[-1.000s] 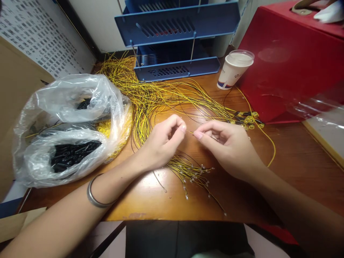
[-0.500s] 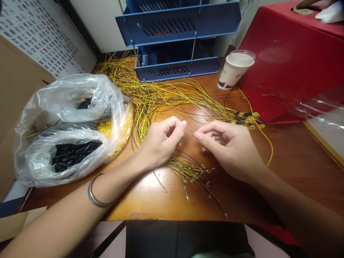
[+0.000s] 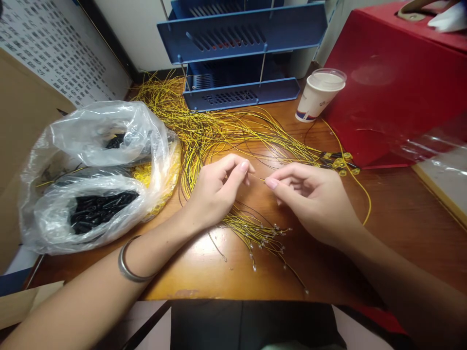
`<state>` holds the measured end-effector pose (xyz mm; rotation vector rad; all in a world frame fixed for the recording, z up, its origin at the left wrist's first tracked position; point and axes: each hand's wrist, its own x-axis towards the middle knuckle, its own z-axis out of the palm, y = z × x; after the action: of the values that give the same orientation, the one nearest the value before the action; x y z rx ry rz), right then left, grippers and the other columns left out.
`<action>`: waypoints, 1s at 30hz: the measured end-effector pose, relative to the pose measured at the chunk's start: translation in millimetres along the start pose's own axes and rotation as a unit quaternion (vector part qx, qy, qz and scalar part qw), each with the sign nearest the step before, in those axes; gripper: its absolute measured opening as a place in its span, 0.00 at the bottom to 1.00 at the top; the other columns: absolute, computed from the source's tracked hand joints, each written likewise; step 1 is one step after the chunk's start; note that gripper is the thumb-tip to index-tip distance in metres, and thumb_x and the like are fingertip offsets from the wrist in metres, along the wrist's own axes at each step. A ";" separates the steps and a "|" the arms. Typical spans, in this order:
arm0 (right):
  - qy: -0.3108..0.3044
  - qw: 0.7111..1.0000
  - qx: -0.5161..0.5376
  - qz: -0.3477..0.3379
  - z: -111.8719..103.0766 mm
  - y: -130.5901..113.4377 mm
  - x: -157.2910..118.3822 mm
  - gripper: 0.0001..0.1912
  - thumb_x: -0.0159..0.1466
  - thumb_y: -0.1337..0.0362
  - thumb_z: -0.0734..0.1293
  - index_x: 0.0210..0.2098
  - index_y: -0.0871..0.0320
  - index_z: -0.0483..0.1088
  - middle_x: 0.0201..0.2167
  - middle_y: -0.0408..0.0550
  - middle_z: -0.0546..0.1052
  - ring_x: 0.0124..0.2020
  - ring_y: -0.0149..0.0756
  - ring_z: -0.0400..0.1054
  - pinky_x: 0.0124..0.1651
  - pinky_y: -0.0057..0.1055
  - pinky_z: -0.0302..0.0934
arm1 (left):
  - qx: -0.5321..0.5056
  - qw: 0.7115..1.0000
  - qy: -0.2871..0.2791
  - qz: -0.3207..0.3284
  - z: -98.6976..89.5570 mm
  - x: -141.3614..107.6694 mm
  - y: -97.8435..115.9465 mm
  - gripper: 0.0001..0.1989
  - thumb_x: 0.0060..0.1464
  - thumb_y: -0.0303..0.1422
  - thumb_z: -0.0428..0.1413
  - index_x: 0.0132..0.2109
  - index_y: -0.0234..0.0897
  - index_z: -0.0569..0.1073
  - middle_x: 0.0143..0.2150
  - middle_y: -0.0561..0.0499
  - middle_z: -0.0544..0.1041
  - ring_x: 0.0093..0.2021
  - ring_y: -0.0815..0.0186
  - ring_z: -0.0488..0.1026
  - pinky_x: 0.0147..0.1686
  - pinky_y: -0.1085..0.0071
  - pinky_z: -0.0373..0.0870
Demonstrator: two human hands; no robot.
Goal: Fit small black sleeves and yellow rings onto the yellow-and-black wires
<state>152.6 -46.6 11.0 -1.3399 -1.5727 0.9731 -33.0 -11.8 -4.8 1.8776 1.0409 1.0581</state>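
Note:
Both hands are raised over the middle of the wooden desk, thumbs and forefingers pinched towards each other. A short piece of thin wire [image 3: 260, 178] shows in the small gap between them. My right hand [image 3: 314, 199] pinches it, its other fingers loosely curled. My left hand [image 3: 222, 189] is closed at the other end of the wire; what exactly sits between its fingertips is too small to make out. A yellow wire [image 3: 369, 199] loops out behind my right hand. Below the hands, a bundle of yellow and black wires [image 3: 248, 228] with small clear tips lies on the desk [image 3: 204, 277].
Left stands a clear plastic bag [image 3: 44, 160] with black sleeves [image 3: 98, 209] and yellow pieces [image 3: 166, 182]. Long wires [image 3: 204, 126] spread before a blue file tray [image 3: 241, 95]. A paper cup [image 3: 317, 97], yellow-capped wire ends [image 3: 341, 163] and a red box [image 3: 397, 87] are right.
My left hand's thumb and fingertips have shifted slightly, the thumb drawing back a little to the left. My right hand has moved slightly right. The rest looks the same.

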 end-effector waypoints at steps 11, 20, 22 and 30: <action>0.002 1.000 -0.015 -0.009 1.5 -0.4 1.0 0.06 0.62 0.64 0.67 0.30 0.59 0.75 0.19 0.43 0.69 0.19 0.27 0.59 0.20 0.27 0.51 | 0.127 0.982 -0.059 0.127 -2.9 -2.2 2.6 0.09 0.63 0.31 0.54 0.46 0.32 0.75 0.39 0.50 0.79 0.32 0.72 0.72 0.34 0.76 0.67; 0.008 1.000 -0.025 -0.016 1.2 0.9 1.1 0.07 0.62 0.63 0.68 0.29 0.60 0.75 0.18 0.42 0.69 0.18 0.26 0.58 0.19 0.26 0.50 | 0.137 0.982 -0.033 0.126 -1.6 -1.2 3.1 0.05 0.62 0.28 0.56 0.39 0.32 0.76 0.30 0.54 0.78 0.25 0.76 0.68 0.27 0.80 0.63; 0.013 0.999 -0.027 -0.017 1.6 0.3 1.3 0.07 0.62 0.64 0.68 0.29 0.60 0.75 0.19 0.43 0.70 0.18 0.26 0.58 0.19 0.26 0.50 | 0.126 0.985 -0.029 0.112 -1.3 -1.2 2.8 0.05 0.61 0.28 0.56 0.38 0.32 0.77 0.29 0.55 0.78 0.24 0.76 0.68 0.26 0.80 0.63; 0.031 0.999 -0.034 -0.019 2.3 0.2 1.3 0.07 0.61 0.64 0.68 0.29 0.61 0.76 0.18 0.43 0.71 0.18 0.26 0.59 0.19 0.25 0.51 | 0.102 0.990 -0.041 0.090 0.0 -2.6 2.8 0.07 0.62 0.29 0.55 0.40 0.33 0.78 0.32 0.53 0.81 0.25 0.74 0.72 0.25 0.79 0.64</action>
<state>150.3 -45.4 10.2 -1.3682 -1.5910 0.8554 -33.1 -15.2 -3.2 2.1970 0.9770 0.9965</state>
